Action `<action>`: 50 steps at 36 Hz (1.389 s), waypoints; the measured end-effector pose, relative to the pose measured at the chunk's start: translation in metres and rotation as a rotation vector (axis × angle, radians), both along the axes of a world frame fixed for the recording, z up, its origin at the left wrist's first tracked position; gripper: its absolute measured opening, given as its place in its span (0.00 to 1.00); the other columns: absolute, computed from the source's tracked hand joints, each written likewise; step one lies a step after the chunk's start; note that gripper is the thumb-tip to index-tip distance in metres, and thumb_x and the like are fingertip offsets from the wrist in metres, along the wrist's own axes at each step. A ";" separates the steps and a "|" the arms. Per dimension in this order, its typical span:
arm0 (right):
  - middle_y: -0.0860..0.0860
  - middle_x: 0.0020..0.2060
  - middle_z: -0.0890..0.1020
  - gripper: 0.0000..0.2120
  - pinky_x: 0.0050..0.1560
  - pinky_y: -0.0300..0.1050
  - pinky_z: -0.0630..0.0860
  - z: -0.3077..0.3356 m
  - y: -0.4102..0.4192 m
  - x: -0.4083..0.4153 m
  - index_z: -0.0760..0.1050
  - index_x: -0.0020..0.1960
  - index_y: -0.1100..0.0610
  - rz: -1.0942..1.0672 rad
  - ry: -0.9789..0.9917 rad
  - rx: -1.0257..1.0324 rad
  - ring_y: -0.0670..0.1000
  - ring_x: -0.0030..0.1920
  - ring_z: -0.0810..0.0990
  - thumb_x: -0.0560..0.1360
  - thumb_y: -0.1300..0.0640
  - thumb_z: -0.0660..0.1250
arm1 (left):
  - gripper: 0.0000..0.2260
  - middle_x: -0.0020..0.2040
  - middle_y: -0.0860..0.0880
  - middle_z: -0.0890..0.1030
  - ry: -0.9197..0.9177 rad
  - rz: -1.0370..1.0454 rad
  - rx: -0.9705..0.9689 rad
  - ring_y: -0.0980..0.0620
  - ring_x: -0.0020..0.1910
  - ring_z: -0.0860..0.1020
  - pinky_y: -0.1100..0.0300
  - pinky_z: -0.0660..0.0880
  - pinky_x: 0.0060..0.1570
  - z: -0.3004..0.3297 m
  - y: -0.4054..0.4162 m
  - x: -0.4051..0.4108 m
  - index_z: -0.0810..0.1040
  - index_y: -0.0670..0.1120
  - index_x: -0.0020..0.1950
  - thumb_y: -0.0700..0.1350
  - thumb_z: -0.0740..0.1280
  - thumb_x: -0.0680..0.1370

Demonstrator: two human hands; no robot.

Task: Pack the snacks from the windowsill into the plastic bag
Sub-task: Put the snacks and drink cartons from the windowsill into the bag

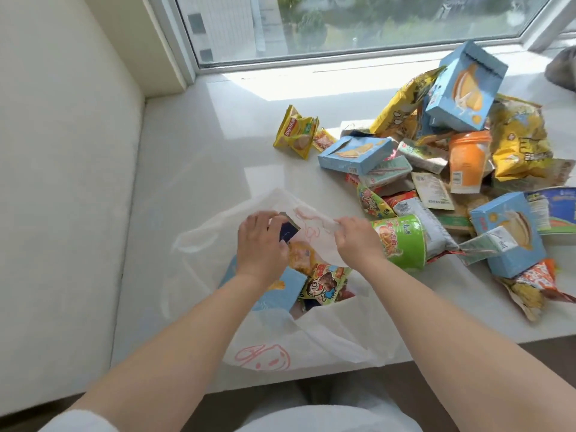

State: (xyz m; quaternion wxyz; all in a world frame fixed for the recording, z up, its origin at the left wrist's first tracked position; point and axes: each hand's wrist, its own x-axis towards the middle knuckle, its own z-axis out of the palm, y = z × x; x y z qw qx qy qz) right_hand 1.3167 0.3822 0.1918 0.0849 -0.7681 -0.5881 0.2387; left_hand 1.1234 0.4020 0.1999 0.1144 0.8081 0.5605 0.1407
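Forearms reach to the bag at lower centre: left hand grips a dark packet, right hand pinches the rim. Few snacks inside; the pile at right remains.

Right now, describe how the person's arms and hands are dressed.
Both forearms are bare. The left hand and right hand wear no gloves, rings or watch that can be seen. A white sleeve shows at the bottom left corner, on the left arm.
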 end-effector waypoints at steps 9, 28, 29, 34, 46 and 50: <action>0.55 0.56 0.77 0.14 0.58 0.49 0.66 0.007 -0.036 0.081 0.75 0.60 0.57 -0.159 -0.056 0.171 0.56 0.57 0.70 0.77 0.57 0.59 | 0.19 0.67 0.52 0.69 0.064 -0.275 -0.136 0.50 0.66 0.65 0.56 0.64 0.65 0.016 -0.002 0.115 0.67 0.50 0.69 0.45 0.60 0.78; 0.52 0.70 0.64 0.25 0.67 0.50 0.64 -0.026 0.020 0.259 0.60 0.73 0.54 -0.024 -0.006 -0.208 0.54 0.70 0.61 0.76 0.59 0.59 | 0.30 0.73 0.54 0.64 0.632 -0.381 -0.302 0.49 0.73 0.59 0.50 0.57 0.71 -0.029 0.081 0.255 0.61 0.56 0.74 0.38 0.65 0.75; 0.51 0.71 0.63 0.26 0.67 0.49 0.64 -0.028 0.026 0.264 0.60 0.73 0.54 0.006 -0.018 -0.211 0.53 0.71 0.61 0.76 0.59 0.59 | 0.29 0.73 0.54 0.64 0.657 -0.381 -0.314 0.49 0.72 0.60 0.49 0.57 0.71 -0.034 0.084 0.258 0.62 0.55 0.74 0.38 0.64 0.75; 0.51 0.75 0.55 0.33 0.72 0.48 0.56 -0.039 0.053 0.278 0.54 0.75 0.54 0.185 -0.097 -0.241 0.53 0.75 0.53 0.74 0.60 0.63 | 0.24 0.72 0.51 0.66 0.687 -0.314 -0.370 0.48 0.71 0.64 0.46 0.60 0.68 -0.051 0.092 0.268 0.65 0.53 0.72 0.36 0.60 0.77; 0.55 0.73 0.60 0.31 0.67 0.51 0.62 -0.056 0.083 0.276 0.52 0.76 0.55 0.303 -0.341 -0.106 0.56 0.70 0.61 0.76 0.57 0.59 | 0.21 0.63 0.54 0.75 0.609 -0.202 -0.469 0.47 0.59 0.73 0.52 0.67 0.51 -0.056 0.092 0.267 0.66 0.60 0.69 0.43 0.61 0.78; 0.55 0.63 0.74 0.20 0.57 0.48 0.68 -0.045 0.095 0.285 0.67 0.69 0.58 0.356 -0.390 -0.015 0.57 0.62 0.68 0.77 0.63 0.56 | 0.15 0.59 0.53 0.79 0.564 -0.147 -0.514 0.47 0.58 0.75 0.47 0.65 0.60 -0.054 0.096 0.262 0.70 0.58 0.64 0.50 0.62 0.78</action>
